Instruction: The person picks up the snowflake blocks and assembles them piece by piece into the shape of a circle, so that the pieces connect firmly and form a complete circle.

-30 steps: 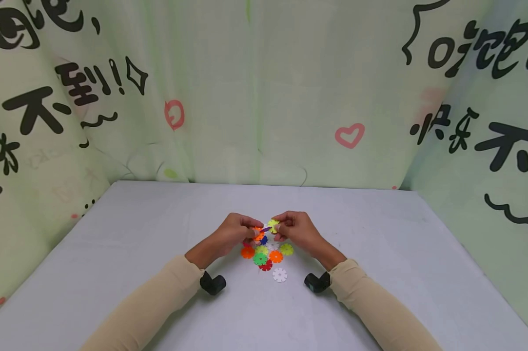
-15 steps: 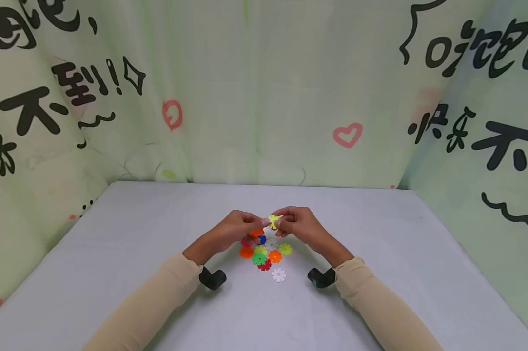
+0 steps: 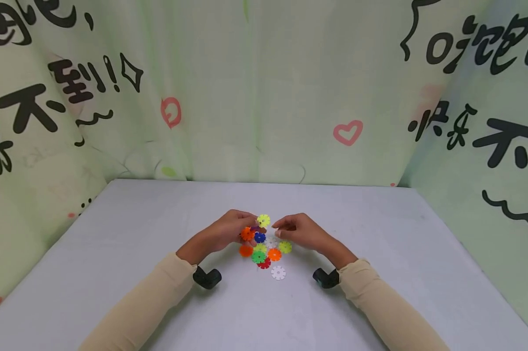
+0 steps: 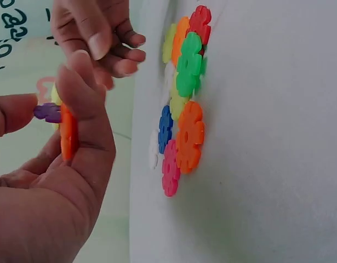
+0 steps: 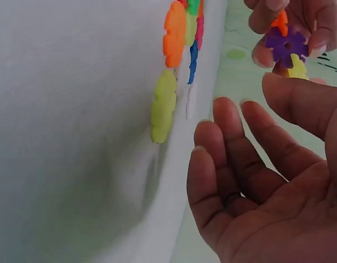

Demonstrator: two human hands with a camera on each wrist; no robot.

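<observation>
My left hand (image 3: pixel 228 230) pinches a small joined piece of flower-shaped plastic discs above the table. In it a purple disc (image 5: pixel 287 46) links an orange disc (image 4: pixel 68 134) with a yellow disc (image 3: pixel 264 221). Just to the right, my right hand (image 3: pixel 305 229) holds nothing; its fingers (image 5: pixel 256 142) are loosely bent and apart from the piece. Below both hands lie loose discs of the same kind, among them a green disc (image 4: pixel 189 64), a blue disc (image 4: pixel 165 126), a pink disc (image 4: pixel 170 169) and a yellow-green disc (image 5: pixel 164 107).
A white disc (image 3: pixel 278 272) lies nearest to me on the white table (image 3: pixel 158 302). Another orange disc (image 3: pixel 274 254) and a red disc (image 4: pixel 200 24) sit in the cluster. A printed pale green curtain (image 3: pixel 290 73) hangs behind the table and along its sides.
The right hand has let go of the yellow disc and drawn back to the right. The yellow disc now stays on the piece in the left hand, which has shifted slightly left.
</observation>
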